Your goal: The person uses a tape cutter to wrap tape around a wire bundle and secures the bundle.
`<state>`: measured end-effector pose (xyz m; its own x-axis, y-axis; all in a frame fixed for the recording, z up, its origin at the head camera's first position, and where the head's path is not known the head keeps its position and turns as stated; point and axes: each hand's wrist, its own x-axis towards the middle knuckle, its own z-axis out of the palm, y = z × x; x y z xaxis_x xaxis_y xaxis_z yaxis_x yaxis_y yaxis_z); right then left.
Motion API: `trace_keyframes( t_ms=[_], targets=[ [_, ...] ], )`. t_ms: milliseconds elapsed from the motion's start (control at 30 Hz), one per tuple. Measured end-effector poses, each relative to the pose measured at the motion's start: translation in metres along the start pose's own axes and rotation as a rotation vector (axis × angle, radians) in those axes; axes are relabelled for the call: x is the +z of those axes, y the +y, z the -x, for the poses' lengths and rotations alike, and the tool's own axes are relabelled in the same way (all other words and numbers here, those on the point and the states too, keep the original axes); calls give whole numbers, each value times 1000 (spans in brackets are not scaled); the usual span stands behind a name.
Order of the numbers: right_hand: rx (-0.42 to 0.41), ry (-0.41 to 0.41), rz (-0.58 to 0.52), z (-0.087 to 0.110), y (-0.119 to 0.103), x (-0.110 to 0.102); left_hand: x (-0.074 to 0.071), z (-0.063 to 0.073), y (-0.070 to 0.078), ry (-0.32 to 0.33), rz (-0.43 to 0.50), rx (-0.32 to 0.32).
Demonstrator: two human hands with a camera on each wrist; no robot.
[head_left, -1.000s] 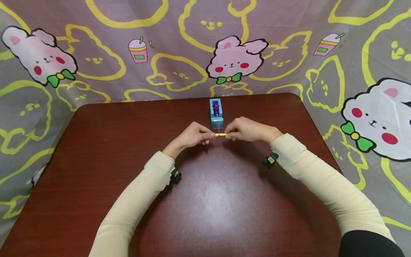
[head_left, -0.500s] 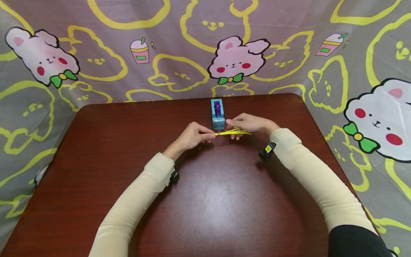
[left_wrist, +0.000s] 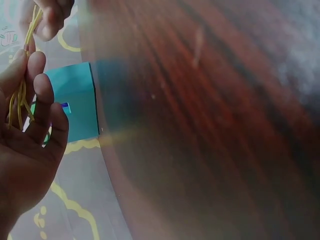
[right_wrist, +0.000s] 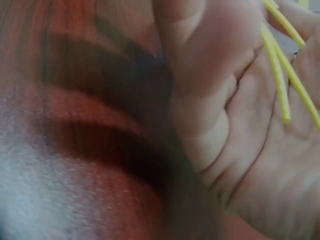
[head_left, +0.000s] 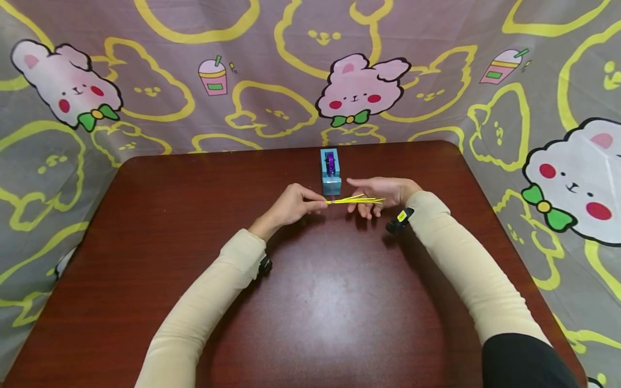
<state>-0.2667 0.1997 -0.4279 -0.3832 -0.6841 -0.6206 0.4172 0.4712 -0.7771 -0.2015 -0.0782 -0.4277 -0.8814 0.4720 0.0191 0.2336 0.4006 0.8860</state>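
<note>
In the head view my left hand (head_left: 293, 206) pinches a bundle of thin yellow wires (head_left: 359, 200) between thumb and fingertips. The bundle lies sideways in front of a blue tape dispenser (head_left: 332, 186) with a purple roll. A short strip of tape (head_left: 332, 198) runs from the dispenser's front to the bundle. Loose wire ends (left_wrist: 20, 107) fan out along the left palm in the left wrist view. My right hand (head_left: 380, 194) is palm up with fingers spread, under the fanned right ends. Up close, yellow wires (right_wrist: 282, 75) cross the right palm in the right wrist view.
The dark red-brown table (head_left: 160, 242) reaches back to a patterned cloth (head_left: 271, 70) with rabbit faces. The dispenser stands near the table's back edge. Each wrist carries a small black camera (head_left: 400, 221).
My right hand has let go of the bundle, moved right and turned palm up, baring the fanned wire ends. The left hand keeps its pinch in nearly the same place.
</note>
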Motion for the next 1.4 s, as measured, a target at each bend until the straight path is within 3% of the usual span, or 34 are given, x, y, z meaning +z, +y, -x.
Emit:
trace_keyframes(
  t_ms=[233, 433, 700, 867, 1067, 1200, 1400],
  targets=[
    [-124, -58, -17, 0, 6, 3, -1, 0, 4, 0, -38, 27],
    [-166, -85, -7, 4, 2, 6, -2, 0, 5, 14, -56, 61],
    [-193, -85, 99, 15, -8, 9, -2, -2, 6, 37, -85, 123],
    [-215, -45, 199, 18, -13, 10, -3, -3, 7, 41, -94, 121],
    [-257, 76, 374, 24, -21, 18, -6, -5, 6, 26, -47, 45],
    [-310, 148, 489, 27, -23, 24, -11, -7, 3, 2, 38, -22],
    [-387, 259, 624, 28, -19, 31, -21, -13, -5, -75, 274, -246]
  ],
)
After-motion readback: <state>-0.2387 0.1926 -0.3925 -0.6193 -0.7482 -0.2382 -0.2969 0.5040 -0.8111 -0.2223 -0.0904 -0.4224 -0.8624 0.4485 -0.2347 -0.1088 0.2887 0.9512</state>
